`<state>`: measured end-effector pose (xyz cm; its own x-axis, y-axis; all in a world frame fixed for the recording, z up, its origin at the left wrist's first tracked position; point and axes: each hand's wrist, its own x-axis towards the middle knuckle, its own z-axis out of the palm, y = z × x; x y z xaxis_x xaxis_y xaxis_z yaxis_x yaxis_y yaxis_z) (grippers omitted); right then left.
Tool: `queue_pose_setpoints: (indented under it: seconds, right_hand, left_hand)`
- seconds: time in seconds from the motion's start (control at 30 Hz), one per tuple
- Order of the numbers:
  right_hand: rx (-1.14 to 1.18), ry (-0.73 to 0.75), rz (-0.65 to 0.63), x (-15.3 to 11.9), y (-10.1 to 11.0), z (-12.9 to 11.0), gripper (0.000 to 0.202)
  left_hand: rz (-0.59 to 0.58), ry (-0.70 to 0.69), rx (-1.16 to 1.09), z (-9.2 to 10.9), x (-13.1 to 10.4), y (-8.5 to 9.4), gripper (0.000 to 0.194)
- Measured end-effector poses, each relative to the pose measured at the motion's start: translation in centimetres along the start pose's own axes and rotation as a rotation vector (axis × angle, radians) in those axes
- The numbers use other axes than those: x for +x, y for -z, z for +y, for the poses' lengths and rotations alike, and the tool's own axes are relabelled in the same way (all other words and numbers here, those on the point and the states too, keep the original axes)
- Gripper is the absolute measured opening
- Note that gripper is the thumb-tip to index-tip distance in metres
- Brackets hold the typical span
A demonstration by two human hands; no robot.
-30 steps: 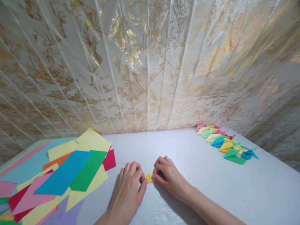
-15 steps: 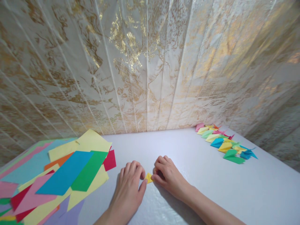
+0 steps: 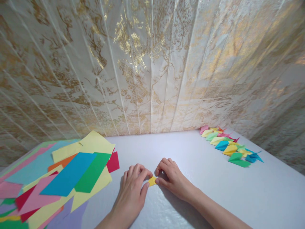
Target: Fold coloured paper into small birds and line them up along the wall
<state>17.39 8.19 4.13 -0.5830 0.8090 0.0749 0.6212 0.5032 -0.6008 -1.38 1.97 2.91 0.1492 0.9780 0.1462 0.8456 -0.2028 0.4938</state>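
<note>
A small folded piece of yellow paper [image 3: 152, 181] lies on the white table between my two hands. My left hand [image 3: 133, 187] has its thumb at the paper's left corner and its index finger bent over the upper left edge. From the other side, my right hand [image 3: 172, 176] pinches the right corner with its thumb, fingers curled above. Parts of the paper are hidden under the fingertips, so its exact folds cannot be made out.
Coloured paper sheets [image 3: 69, 175] lie in an overlapping spread on the left. Folded paper figures [image 3: 230, 149], among them blue, green, yellow and pink ones, stand in rows at the right. A gold-patterned curtain [image 3: 143, 79] hangs behind the white table [image 3: 152, 146].
My left index finger has reached to the right over the top of the yellow paper, whose visible outline now looks flatter. The view has shifted slightly; my right hand stays at the right corner.
</note>
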Motion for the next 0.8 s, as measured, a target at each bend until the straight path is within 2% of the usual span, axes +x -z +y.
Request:
queue_pose_setpoints:
  seconds: [0.13,0.37,0.6,0.7,0.8]
  right_hand:
    - [0.042,0.054,-0.014,0.0,0.5,0.7,0.023]
    - [0.247,0.072,0.001,-0.6,0.7,1.0,0.028]
    - [-0.022,0.208,-0.017,-0.4,-1.1,-0.2,0.021]
    - [-0.029,0.187,-0.017,-0.2,-1.1,-0.3,0.017]
    - [0.019,0.168,-0.019,-0.1,-0.8,-0.4,0.012]
  left_hand:
    - [-0.012,0.013,-0.013,-0.2,-0.3,0.2,0.038]
    - [-0.014,0.014,-0.025,-0.2,-0.1,0.3,0.038]
    - [-0.031,0.033,-0.048,-0.3,0.1,0.5,0.033]
    - [-0.061,0.062,-0.071,-0.2,0.4,1.0,0.026]
    - [-0.054,0.064,-0.081,0.0,0.7,1.2,0.027]
